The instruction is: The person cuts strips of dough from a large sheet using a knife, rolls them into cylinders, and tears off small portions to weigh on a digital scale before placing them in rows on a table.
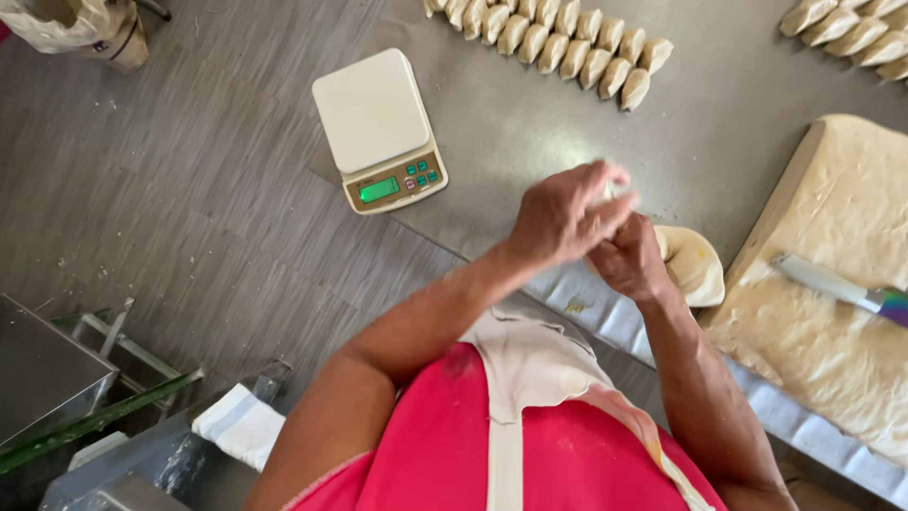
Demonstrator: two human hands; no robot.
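Observation:
My left hand [563, 216] and my right hand [631, 257] are pressed together above the metal table's [530, 142] front edge. A small piece of pale dough [617, 192] shows between the fingers; both hands are closed on it. A larger lump of dough [695, 265] lies on the table just right of my right hand. A white kitchen scale [378, 128] with a lit green display stands to the left of my hands.
A big slab of dough [832, 274] lies at the right with a knife [837, 287] on it. Rows of several shaped dough pieces [558, 43] line the table's far side, more of them [851, 33] at top right. A folded cloth [241, 426] sits lower left.

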